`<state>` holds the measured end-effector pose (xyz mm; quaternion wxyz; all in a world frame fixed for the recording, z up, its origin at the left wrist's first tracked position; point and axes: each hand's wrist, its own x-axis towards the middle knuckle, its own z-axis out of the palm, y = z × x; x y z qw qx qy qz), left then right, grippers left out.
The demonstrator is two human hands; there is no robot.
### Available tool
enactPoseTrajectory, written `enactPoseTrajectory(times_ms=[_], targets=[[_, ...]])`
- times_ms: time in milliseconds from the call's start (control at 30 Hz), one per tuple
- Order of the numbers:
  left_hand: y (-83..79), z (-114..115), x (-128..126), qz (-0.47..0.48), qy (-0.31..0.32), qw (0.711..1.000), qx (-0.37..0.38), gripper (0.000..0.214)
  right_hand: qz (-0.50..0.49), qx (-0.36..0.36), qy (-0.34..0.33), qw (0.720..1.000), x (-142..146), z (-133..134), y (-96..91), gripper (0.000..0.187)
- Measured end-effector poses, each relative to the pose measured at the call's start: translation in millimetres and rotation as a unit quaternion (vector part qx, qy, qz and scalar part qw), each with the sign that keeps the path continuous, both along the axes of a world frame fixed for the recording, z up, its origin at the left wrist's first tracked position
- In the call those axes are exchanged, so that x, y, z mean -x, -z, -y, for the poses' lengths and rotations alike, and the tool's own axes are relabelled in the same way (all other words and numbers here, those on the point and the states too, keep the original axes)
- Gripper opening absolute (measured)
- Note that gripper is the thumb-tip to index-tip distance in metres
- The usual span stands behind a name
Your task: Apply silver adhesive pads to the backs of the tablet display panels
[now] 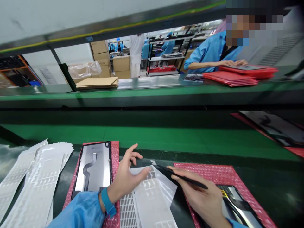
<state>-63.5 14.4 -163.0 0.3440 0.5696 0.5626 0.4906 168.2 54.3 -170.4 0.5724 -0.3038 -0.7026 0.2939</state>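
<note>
My right hand (205,198) grips black tweezers (187,179), their tips pointing left over the top of a white sticker sheet (150,202). At the tips is a small pale piece (154,162), seemingly a sticker; whether they pinch it is unclear. My left hand (125,177) has its fingers apart, with the thumb over the sheet's upper part. A clear film (166,185) sticks out at the sheet's right side. Left of it, a display panel (95,167) with a ribbon cable lies on pink bubble wrap (115,158). Another panel (237,202) is partly behind my right hand.
White sticker sheets (42,171) lie in a pile at far left. More pink bubble wrap (213,172) lies under the right panel, and another panel (273,126) rests at far right. Beyond the green ledge (142,98), a co-worker in blue (209,52) handles red packets (230,77).
</note>
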Motion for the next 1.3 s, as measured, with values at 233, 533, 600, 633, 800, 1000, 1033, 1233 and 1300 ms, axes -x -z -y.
enactPoseTrajectory(times_ms=[233, 533, 600, 633, 800, 1000, 1033, 1233, 1300], targets=[[-16.5, -2.2, -4.3, 0.267, 0.105, 0.94, 0.186, 0.121, 0.136, -0.128, -0.136, 0.973, -9.5, 9.0, -5.4, 0.057], [-9.9, -4.4, -0.7, 0.317, 0.098, 0.915, 0.228, 0.117, 0.173, -0.148, -0.168, 0.959, -8.7, 7.2, -17.4, 0.059], [-10.1, -4.8, -1.0, 0.317, 0.08, 0.92, 0.217, 0.115, 0.111, -0.097, -0.119, 0.982, -4.5, 10.0, -11.2, 0.05], [-10.5, -4.7, -1.2, 0.312, 0.07, 0.925, 0.206, 0.114, 0.072, -0.055, -0.081, 0.993, -1.9, 11.0, -7.1, 0.044], [-11.9, 0.4, -5.0, 0.258, 0.109, 0.946, 0.162, 0.108, -0.025, 0.173, 0.022, 0.984, 6.4, 8.0, 7.7, 0.015], [-8.1, 5.0, -8.4, 0.237, 0.127, 0.951, 0.156, 0.107, -0.038, 0.227, 0.01, 0.973, 6.6, 2.5, 3.9, 0.018], [-7.7, 4.8, -8.5, 0.231, 0.128, 0.952, 0.156, 0.106, -0.036, 0.226, 0.007, 0.974, 7.0, 2.6, 3.3, 0.018], [-8.6, 2.6, -6.8, 0.203, 0.134, 0.954, 0.173, 0.105, -0.045, 0.275, -0.003, 0.96, 12.4, 4.9, -0.6, 0.025], [-10.1, 4.4, -4.7, 0.187, 0.126, 0.959, 0.171, 0.112, -0.095, 0.321, -0.01, 0.942, 8.3, 3.7, -8.6, 0.031]])
